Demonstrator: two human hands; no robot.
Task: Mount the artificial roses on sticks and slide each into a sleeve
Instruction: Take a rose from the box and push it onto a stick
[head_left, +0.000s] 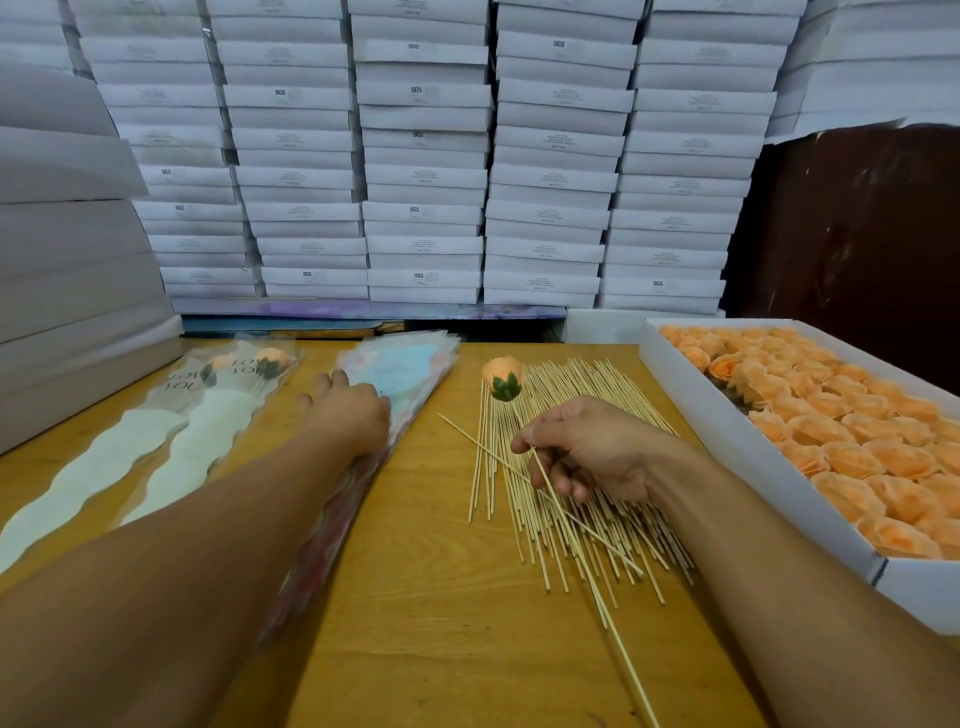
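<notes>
Two sleeved roses lying finished; right hand pinching a mounted rose's stick, left hand flat, reaching onto the sleeve stack; box of roses still waiting.

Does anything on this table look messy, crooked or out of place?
Only small things. One thin wooden stick lies slantwise across the otherwise roughly parallel pile of wooden sticks. The stack of clear plastic sleeves under the left hand is fanned out unevenly. Nothing looks spilled or damaged.
</notes>
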